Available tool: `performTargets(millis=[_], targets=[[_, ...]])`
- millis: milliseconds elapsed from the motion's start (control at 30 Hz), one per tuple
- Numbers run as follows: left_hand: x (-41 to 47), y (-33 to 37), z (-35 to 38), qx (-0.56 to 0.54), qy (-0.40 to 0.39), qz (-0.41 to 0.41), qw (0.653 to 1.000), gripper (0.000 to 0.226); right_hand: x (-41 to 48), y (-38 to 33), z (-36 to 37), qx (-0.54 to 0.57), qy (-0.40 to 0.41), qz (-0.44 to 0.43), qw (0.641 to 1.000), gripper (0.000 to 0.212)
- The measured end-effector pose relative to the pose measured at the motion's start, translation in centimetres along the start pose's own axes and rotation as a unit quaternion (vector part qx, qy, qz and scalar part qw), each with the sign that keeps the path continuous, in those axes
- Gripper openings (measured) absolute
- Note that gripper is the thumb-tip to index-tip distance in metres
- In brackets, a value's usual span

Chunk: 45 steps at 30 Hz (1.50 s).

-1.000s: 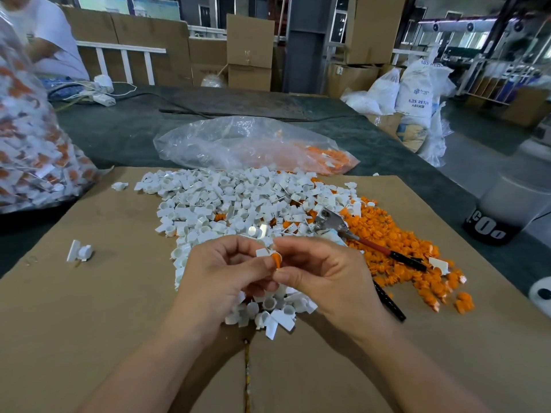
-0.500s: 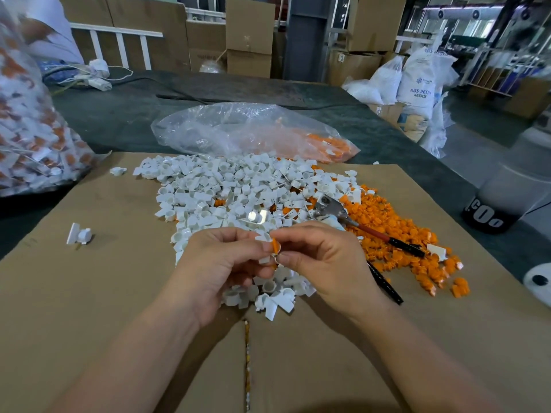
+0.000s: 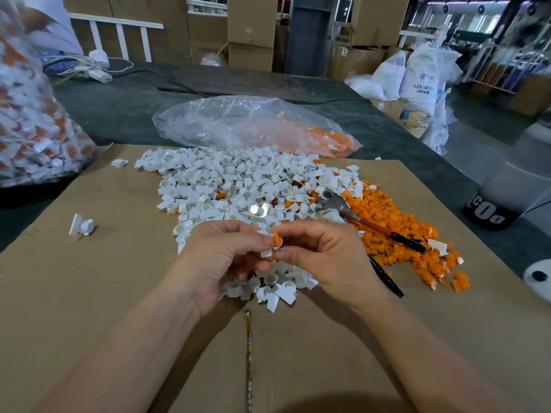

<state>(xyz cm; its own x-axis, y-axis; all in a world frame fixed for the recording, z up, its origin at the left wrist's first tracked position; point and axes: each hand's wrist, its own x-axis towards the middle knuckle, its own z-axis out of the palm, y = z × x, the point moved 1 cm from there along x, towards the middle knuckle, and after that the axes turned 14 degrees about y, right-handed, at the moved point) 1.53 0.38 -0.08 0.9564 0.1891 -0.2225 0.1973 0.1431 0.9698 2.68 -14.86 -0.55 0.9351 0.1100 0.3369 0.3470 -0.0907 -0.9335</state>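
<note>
My left hand [image 3: 226, 257] and my right hand [image 3: 325, 257] meet fingertip to fingertip above the near edge of a heap of small white plastic parts [image 3: 238, 189]. Between them sits a small orange piece [image 3: 276, 240] pressed against a white part [image 3: 266, 252]. My left fingers pinch the white part and my right thumb and forefinger pinch the orange piece. To the right lies a heap of orange pieces [image 3: 396, 234].
Pliers with red and black handles [image 3: 369, 226] lie across the orange heap. The cardboard sheet [image 3: 89, 293] covers the table. A clear bag [image 3: 253, 123] lies behind the heaps, a full bag [image 3: 32, 114] stands at left, and one assembled white part [image 3: 82, 225] lies apart.
Both hands stay joined on the same two pieces. The view has tilted slightly, so the heaps sit a little higher in frame; the hands' grip looks the same.
</note>
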Motion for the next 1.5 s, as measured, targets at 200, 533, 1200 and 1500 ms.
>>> performTargets(millis=[200, 533, 1200, 1500], targets=[[-0.03, -0.03, 0.04, 0.004, -0.018, 0.001, 1.000, 0.020, -0.02, 0.04, -0.17, 0.006, -0.001, -0.004, 1.000, 0.037], [-0.37, 0.13, 0.14, -0.021, -0.019, 0.078, 0.997, 0.022, -0.09, -0.13, -0.31, 0.052, 0.007, -0.023, 0.998, 0.027], [-0.55, 0.13, 0.21, -0.011, -0.026, 0.083, 0.996, 0.013, 0.09, 0.41, -0.51, 0.016, -0.001, -0.131, 0.991, 0.034], [-0.50, 0.09, 0.42, -0.026, -0.015, 0.067, 0.997, 0.016, -0.08, -0.25, -0.51, -0.009, 0.011, -0.096, 0.995, 0.033]])
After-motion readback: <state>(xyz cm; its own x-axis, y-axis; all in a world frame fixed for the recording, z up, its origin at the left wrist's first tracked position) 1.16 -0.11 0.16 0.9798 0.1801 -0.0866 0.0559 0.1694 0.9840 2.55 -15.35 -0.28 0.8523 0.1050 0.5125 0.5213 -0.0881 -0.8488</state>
